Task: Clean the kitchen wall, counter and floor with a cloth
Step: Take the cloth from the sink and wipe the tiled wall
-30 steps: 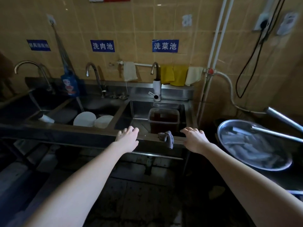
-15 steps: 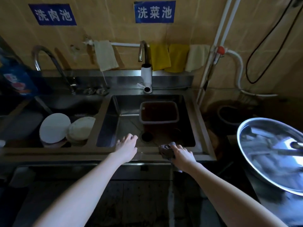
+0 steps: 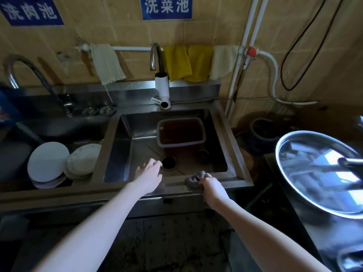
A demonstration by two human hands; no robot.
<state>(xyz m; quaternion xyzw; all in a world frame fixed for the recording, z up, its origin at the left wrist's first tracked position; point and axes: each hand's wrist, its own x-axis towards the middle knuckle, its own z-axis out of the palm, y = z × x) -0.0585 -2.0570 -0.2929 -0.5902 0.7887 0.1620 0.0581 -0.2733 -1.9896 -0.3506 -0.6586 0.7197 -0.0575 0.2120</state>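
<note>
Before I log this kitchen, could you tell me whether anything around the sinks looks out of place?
Yes: a plastic tub of brownish liquid sits in the right basin near the drain, and plates lean stacked in the neighbouring basin.

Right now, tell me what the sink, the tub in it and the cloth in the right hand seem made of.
Sink: stainless steel, brushed, with dull reflections. Tub: probably translucent plastic; pale rim, brown contents showing through. Cloth, gripped by the right hand: soft dark grey fabric, crumpled into folds; fibre unclear.
</note>
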